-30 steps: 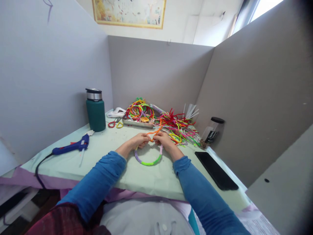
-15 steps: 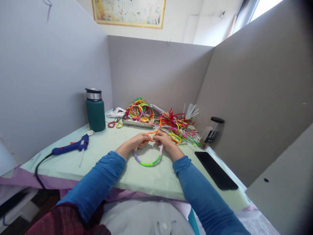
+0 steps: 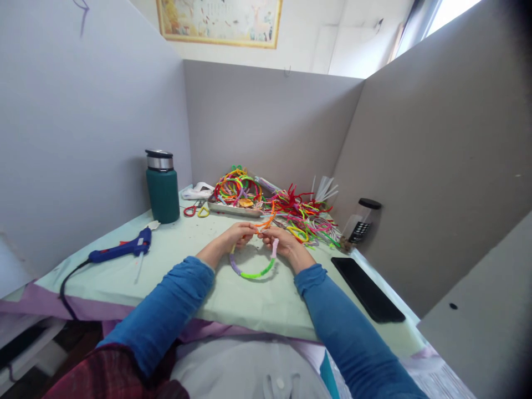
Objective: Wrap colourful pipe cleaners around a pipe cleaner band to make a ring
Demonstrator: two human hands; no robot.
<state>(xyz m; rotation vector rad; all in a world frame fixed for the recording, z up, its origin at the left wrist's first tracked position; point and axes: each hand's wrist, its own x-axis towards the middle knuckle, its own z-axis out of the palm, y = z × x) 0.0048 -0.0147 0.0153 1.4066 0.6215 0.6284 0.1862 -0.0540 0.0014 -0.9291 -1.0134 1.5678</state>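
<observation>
A ring wrapped in purple, green and pale pink pipe cleaner (image 3: 255, 275) hangs tilted just over the table, its near side toward me. My left hand (image 3: 240, 235) is closed on the far left part of the ring, fingers pinched together. Close beside it, fingertips almost meeting, my right hand (image 3: 281, 241) pinches an orange pipe cleaner (image 3: 272, 215) at the ring's far side. The loose end of the orange strand sticks up beyond the fingers. Exactly where the strand meets the ring is hidden by my fingertips.
Behind my hands lie a metal tray (image 3: 235, 210) of coloured rings and a heap of pipe cleaners (image 3: 299, 205). To the left are a green bottle (image 3: 162, 194) and a blue glue gun (image 3: 120, 249). At right, a black phone (image 3: 367, 289) and a clear jar (image 3: 361, 221).
The ring's near side has risen slightly and tilted. My right hand has turned a little, and the orange strand's loose end now shows less between the hands.
</observation>
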